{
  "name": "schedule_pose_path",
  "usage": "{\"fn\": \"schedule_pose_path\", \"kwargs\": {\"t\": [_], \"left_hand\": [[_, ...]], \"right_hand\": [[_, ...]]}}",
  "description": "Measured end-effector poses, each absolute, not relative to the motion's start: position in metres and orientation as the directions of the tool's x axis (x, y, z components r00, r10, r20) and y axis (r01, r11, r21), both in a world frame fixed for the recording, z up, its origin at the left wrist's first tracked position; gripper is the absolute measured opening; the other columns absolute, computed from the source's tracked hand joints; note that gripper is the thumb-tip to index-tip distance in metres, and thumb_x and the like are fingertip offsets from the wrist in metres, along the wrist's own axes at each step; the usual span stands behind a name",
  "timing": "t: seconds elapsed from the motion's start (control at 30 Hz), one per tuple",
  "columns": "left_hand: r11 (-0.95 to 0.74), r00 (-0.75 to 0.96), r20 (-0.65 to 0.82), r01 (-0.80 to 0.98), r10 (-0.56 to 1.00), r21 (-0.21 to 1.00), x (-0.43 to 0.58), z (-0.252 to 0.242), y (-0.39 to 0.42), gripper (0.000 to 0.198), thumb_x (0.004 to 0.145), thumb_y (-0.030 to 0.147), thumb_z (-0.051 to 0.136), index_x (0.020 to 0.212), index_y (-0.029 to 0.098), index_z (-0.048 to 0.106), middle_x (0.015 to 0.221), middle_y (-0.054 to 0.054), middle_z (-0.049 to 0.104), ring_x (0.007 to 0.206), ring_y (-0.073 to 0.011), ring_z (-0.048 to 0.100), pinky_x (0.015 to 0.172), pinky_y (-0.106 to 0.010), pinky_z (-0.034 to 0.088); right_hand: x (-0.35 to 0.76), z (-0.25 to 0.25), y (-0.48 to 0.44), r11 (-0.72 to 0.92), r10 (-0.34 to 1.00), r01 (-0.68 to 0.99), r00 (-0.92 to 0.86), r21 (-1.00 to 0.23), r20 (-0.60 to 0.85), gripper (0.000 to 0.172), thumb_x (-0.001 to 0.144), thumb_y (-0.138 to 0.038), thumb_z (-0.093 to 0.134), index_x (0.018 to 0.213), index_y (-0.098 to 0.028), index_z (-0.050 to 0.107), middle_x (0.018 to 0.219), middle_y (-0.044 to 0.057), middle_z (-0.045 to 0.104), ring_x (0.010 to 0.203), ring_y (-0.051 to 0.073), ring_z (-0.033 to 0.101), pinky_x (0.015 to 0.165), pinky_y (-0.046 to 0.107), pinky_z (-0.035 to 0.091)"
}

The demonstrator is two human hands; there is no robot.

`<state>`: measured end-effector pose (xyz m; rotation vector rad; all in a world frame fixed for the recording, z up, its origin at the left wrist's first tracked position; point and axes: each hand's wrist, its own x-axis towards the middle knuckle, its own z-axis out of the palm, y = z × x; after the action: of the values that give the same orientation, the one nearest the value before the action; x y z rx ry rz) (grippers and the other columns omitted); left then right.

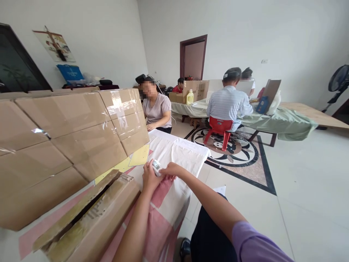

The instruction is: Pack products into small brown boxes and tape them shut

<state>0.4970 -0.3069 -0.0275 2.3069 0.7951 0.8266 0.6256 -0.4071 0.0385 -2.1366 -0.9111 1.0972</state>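
Over the cloth-covered table [174,196], my two hands meet around a small white object [156,166] with a grey-green patch on its upper face. What kind of thing it is I cannot make out. My left hand [149,177] is wrapped round it from the left. From the other side my right hand [170,170] presses its curled fingers against the object's right end; part of these fingers is hidden. A long cardboard box [109,222], its top flaps slightly parted, lies beside my left forearm.
A wall of taped cardboard boxes [81,123] stands along the table's left side. Beyond it a co-worker [159,109] sits at the far end. Another person sits on a red chair [219,127] at a green-covered table [286,123]. A standing fan [338,80] is at far right.
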Motion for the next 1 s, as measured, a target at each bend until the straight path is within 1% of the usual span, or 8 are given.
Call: {"fn": "schedule_pose_path", "kwargs": {"t": [0.1, 0.23, 0.33, 0.47, 0.6, 0.7, 0.8, 1.0], "left_hand": [[-0.675, 0.630, 0.374, 0.341, 0.681, 0.654, 0.498, -0.029, -0.306, 0.086, 0.079, 0.038, 0.071, 0.152, 0.022, 0.030, 0.152, -0.021, 0.037, 0.145, -0.0402, 0.040, 0.107, -0.059, 0.047], [-0.685, 0.625, 0.396, 0.324, 0.672, 0.652, 0.499, -0.030, -0.305, 0.085, 0.080, 0.041, 0.071, 0.152, 0.023, 0.030, 0.152, -0.020, 0.038, 0.145, -0.0397, 0.039, 0.107, -0.058, 0.048], [-0.683, 0.627, 0.396, 0.317, 0.671, 0.658, 0.499, -0.031, -0.305, 0.084, 0.080, 0.042, 0.072, 0.151, 0.025, 0.030, 0.152, -0.018, 0.039, 0.145, -0.0394, 0.040, 0.106, -0.059, 0.048], [-0.685, 0.631, 0.387, 0.333, 0.673, 0.648, 0.498, -0.030, -0.305, 0.087, 0.078, 0.041, 0.074, 0.152, 0.027, 0.029, 0.152, -0.018, 0.038, 0.145, -0.0392, 0.042, 0.106, -0.058, 0.049], [-0.694, 0.627, 0.401, 0.330, 0.668, 0.640, 0.497, -0.029, -0.305, 0.090, 0.075, 0.042, 0.077, 0.150, 0.026, 0.031, 0.150, -0.018, 0.040, 0.143, -0.0394, 0.043, 0.106, -0.057, 0.049], [-0.688, 0.625, 0.399, 0.322, 0.671, 0.651, 0.497, -0.029, -0.306, 0.084, 0.079, 0.041, 0.073, 0.150, 0.026, 0.031, 0.149, -0.018, 0.040, 0.143, -0.0385, 0.043, 0.106, -0.056, 0.049], [-0.684, 0.622, 0.401, 0.314, 0.672, 0.659, 0.497, -0.029, -0.307, 0.083, 0.081, 0.042, 0.072, 0.151, 0.026, 0.030, 0.150, -0.017, 0.040, 0.144, -0.0376, 0.042, 0.108, -0.057, 0.048], [-0.698, 0.617, 0.427, 0.299, 0.661, 0.650, 0.497, -0.029, -0.306, 0.082, 0.080, 0.043, 0.073, 0.149, 0.027, 0.032, 0.147, -0.016, 0.043, 0.143, -0.0366, 0.044, 0.107, -0.055, 0.048]], "right_hand": [[0.623, 0.038, -0.407, -0.612, 0.773, 0.292, 0.418, -0.735, -0.477, 0.038, 0.085, -0.046, 0.072, 0.065, -0.016, 0.062, 0.059, 0.004, 0.070, 0.047, 0.014, 0.062, 0.043, 0.025, 0.047], [0.624, 0.039, -0.406, -0.609, 0.780, 0.267, 0.374, -0.746, -0.503, 0.042, 0.091, -0.046, 0.066, 0.065, -0.015, 0.061, 0.057, 0.004, 0.069, 0.043, 0.014, 0.060, 0.040, 0.025, 0.044], [0.629, 0.039, -0.408, -0.588, 0.800, 0.258, 0.328, -0.767, -0.503, 0.042, 0.094, -0.045, 0.063, 0.066, -0.014, 0.061, 0.060, 0.005, 0.071, 0.044, 0.013, 0.061, 0.040, 0.023, 0.042], [0.634, 0.036, -0.411, -0.550, 0.831, 0.258, 0.268, -0.794, -0.488, 0.035, 0.091, -0.040, 0.069, 0.069, -0.016, 0.057, 0.066, 0.005, 0.074, 0.045, 0.012, 0.063, 0.039, 0.021, 0.039], [0.636, 0.031, -0.412, -0.521, 0.851, 0.273, 0.239, -0.808, -0.468, 0.034, 0.087, -0.039, 0.074, 0.069, -0.017, 0.056, 0.065, 0.002, 0.073, 0.044, 0.011, 0.061, 0.038, 0.021, 0.037], [0.639, 0.025, -0.410, -0.501, 0.863, 0.286, 0.229, -0.817, -0.450, 0.037, 0.091, -0.045, 0.067, 0.070, -0.017, 0.055, 0.065, 0.002, 0.072, 0.044, 0.012, 0.061, 0.038, 0.022, 0.037], [0.641, 0.021, -0.409, -0.479, 0.876, 0.311, 0.225, -0.821, -0.426, 0.038, 0.096, -0.046, 0.060, 0.072, -0.018, 0.052, 0.064, 0.001, 0.071, 0.044, 0.011, 0.060, 0.039, 0.022, 0.038], [0.646, 0.020, -0.409, -0.423, 0.906, 0.343, 0.165, -0.839, -0.390, 0.035, 0.098, -0.047, 0.060, 0.079, -0.021, 0.046, 0.062, -0.002, 0.070, 0.043, 0.011, 0.060, 0.041, 0.021, 0.039]]}}
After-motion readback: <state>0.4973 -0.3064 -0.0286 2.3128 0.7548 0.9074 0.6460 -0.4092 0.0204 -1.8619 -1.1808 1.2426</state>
